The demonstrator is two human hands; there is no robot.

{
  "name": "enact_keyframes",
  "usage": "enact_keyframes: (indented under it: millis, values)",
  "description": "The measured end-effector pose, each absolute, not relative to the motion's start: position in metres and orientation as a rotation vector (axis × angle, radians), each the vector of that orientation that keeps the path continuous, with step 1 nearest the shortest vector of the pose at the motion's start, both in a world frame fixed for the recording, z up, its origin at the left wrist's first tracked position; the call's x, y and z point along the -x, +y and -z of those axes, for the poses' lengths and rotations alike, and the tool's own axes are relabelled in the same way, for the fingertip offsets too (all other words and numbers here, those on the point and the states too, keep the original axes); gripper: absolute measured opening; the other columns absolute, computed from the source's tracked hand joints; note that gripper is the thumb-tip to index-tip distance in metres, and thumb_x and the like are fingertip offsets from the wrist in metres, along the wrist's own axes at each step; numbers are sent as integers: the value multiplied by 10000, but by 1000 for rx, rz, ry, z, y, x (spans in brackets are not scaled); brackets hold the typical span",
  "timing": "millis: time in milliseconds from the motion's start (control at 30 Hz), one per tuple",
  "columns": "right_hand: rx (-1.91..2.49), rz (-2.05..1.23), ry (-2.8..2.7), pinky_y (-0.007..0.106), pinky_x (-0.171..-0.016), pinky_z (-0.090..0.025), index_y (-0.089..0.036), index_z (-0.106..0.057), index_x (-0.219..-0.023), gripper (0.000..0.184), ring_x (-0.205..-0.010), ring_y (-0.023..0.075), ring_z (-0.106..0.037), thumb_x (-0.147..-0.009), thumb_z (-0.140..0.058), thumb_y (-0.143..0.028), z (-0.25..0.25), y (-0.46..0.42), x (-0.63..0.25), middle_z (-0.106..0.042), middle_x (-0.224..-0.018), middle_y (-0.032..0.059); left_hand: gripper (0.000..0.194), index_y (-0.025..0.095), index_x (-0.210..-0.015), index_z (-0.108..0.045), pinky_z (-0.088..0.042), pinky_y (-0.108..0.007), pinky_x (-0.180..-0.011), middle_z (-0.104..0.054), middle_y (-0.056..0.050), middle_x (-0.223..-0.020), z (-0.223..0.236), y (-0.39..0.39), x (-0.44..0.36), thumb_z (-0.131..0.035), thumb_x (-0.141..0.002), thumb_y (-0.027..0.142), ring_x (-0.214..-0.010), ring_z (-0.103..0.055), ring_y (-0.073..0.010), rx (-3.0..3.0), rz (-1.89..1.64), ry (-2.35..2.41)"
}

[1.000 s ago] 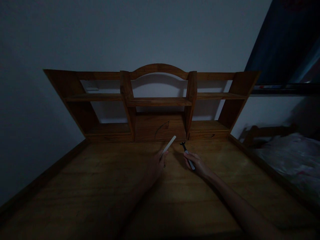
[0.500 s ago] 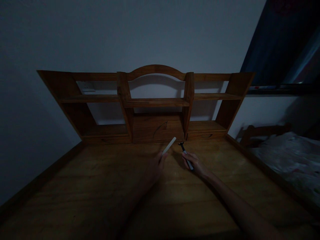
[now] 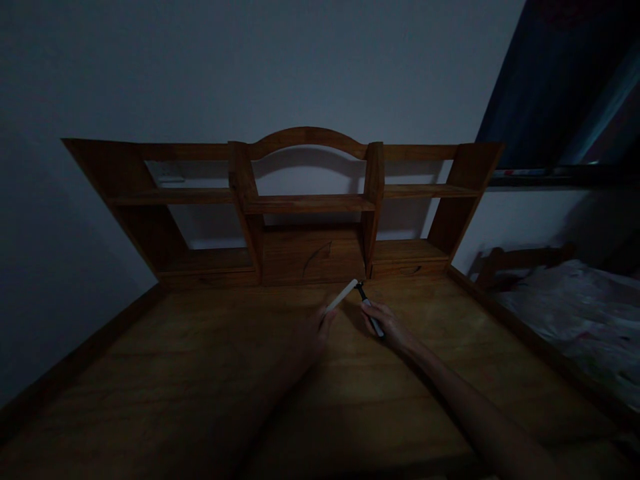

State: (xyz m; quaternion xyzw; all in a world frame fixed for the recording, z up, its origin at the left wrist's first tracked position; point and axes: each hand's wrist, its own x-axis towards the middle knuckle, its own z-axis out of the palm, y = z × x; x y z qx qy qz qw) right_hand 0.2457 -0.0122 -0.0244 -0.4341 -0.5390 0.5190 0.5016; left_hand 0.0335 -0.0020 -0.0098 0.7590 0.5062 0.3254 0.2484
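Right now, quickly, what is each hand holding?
Left hand: closed around a slim, pale, straight stick.
Right hand: closed around a slim, grey and black, T-shaped tool.

The desk (image 3: 320,400) is wood with visible grain and raised side edges (image 3: 80,358); a wooden shelf unit (image 3: 310,204) with an arched top rail (image 3: 307,135) stands along its back.

A slim, whitish stick (image 3: 343,295) slants out of the left fingers (image 3: 327,322), its blunt free end pointing forward and right. A tool (image 3: 363,293) with a short black crosswise head, black neck and grey, dark-ended handle sits in the right fingers (image 3: 369,311), tilted forward and left. Stick end and tool head meet in view; in this dimness, contact is hard to confirm.
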Motion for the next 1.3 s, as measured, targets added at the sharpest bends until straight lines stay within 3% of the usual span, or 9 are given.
enact_keyframes:
  millis: [367,600,833,1100,1300]
  values:
    - [1020,-1284,-1251,229,-417,-198,-184,-513,-580,392,-406,84,-338,-843,-547,-472,28,-9,-246,-418,-442,-38,474,196,-1031,-618,-434,-279,-670,-673,-56,-801,8,-5,-33,-310,-910,535,-736,-621,-189,-2009,-990,1480]
    - [1032,-1317,-1244,222,-415,-195,-178,-516,-606,391,-409,80,-345,-831,-549,-496,24,-11,-245,-429,-455,-38,447,223,-1085,-614,-430,-281,-664,-690,-53,-818,12,-8,-36,-309,-920,506,-717,-631,-189,-2129,-857,1439]
    - [1028,-1337,-1267,214,-398,-185,-172,-500,-617,413,-389,69,-339,-828,-535,-525,18,-14,-243,-420,-449,-42,496,188,-904,-628,-423,-260,-643,-674,-46,-769,16,5,-32,-255,-930,514,-696,-621,-170,-2068,-921,1505]
    - [1049,-1323,-1184,208,-401,-223,-181,-521,-626,397,-399,73,-339,-802,-570,-534,24,-12,-242,-431,-467,-38,426,207,-939,-631,-424,-251,-670,-675,-33,-780,14,-1,-38,-328,-912,505,-723,-620,-167,-2114,-868,1377]
    - [1060,-1324,-1232,222,-387,-199,-184,-528,-616,418,-378,77,-325,-799,-556,-559,24,-11,-244,-430,-455,-35,493,177,-915,-637,-424,-272,-658,-676,-49,-801,14,9,-30,-282,-916,520,-730,-619,-183,-1971,-987,1468]
